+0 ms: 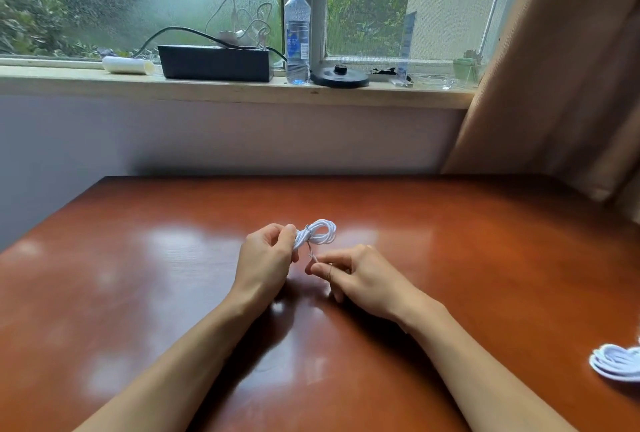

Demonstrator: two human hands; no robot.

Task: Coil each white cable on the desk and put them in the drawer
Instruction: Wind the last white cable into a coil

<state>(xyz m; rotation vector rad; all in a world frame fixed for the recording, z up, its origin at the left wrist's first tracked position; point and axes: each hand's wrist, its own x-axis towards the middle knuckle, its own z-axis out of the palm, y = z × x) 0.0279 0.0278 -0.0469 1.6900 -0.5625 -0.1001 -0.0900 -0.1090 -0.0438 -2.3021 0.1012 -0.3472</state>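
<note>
White cable (317, 232), wound into a small coil, sits pinched in the grip of the left hand (266, 260), whose thumb and fingers close on one side of the bundle so the loops stick out to the right, lifted a little above the reddish-brown wooden counter (467, 241). The right hand (356, 277) lies just beside and below it, its grip clenched on the thin loose end of the same cable, which runs up from the fingertips to the neck of the coil. A second coiled white cable (618, 362) lies on the counter at the far right edge, well apart from both hands. On the windowsill (225, 90) behind stand a clear water bottle (297, 33) with a blue cap and a blue label whose writing is too small to read, a black box (214, 62) and a black round base (340, 77).
</note>
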